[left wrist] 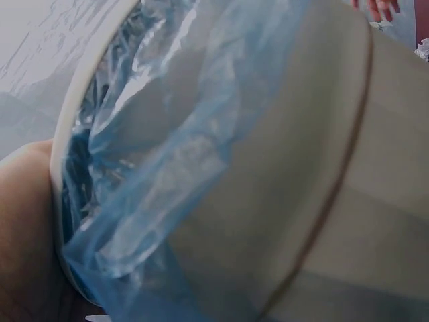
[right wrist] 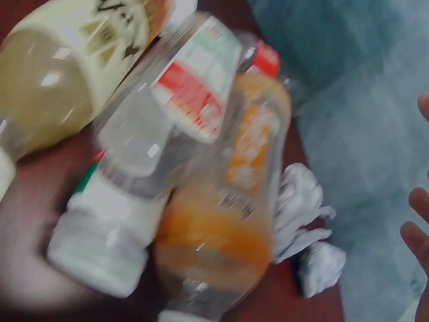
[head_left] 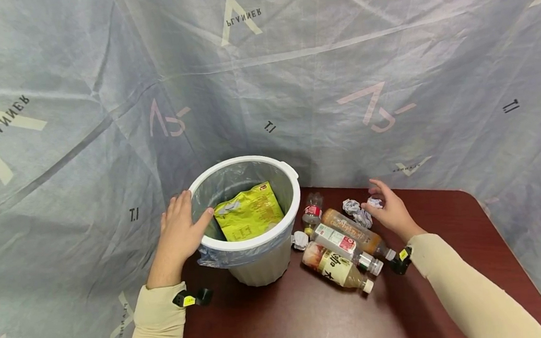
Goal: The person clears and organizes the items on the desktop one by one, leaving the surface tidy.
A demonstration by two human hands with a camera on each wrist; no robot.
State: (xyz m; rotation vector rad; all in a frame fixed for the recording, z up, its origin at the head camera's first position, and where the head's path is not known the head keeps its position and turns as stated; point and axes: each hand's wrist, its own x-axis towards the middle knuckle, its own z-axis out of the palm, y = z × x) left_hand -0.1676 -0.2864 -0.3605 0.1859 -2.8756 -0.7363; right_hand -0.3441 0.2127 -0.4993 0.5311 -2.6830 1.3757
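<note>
Head view: L hand [head_left: 178,232] grips bin [head_left: 261,269] up top, prob. to steady it; R hand [head_left: 393,212], fingers loose & holding nothing, hovers nr paper balls [head_left: 363,218] & bottles [head_left: 335,239] on surface [head_left: 271,321].

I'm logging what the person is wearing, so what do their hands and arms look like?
Both hands are bare. The left sleeve and right sleeve are plain cream, reaching about the wrists. Each wrist has a black device, the left one and right one, both with a yellow label.
</note>
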